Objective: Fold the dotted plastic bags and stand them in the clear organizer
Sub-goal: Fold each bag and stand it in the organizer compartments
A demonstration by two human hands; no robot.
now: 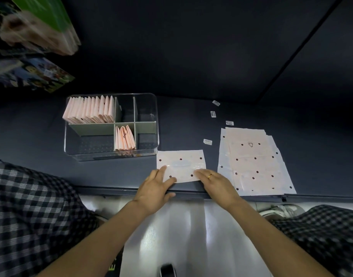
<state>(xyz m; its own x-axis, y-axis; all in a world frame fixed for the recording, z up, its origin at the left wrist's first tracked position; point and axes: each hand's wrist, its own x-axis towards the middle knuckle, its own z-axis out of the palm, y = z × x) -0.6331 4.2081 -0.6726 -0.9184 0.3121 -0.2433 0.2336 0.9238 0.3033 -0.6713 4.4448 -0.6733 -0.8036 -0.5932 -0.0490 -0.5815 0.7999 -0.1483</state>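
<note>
Head view: dark table (191,120) against dark wall, pale glossy floor (183,232) beneath.

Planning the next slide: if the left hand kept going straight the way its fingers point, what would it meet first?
The left hand already rests on the dotted bag; sliding on across it, it would probably meet the clear organizer's near right corner, or just miss it.

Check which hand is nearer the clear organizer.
Left. The left hand presses the flat bag just below and right of the clear organizer; the right hand lies farther right, beside the bag stack.
</note>
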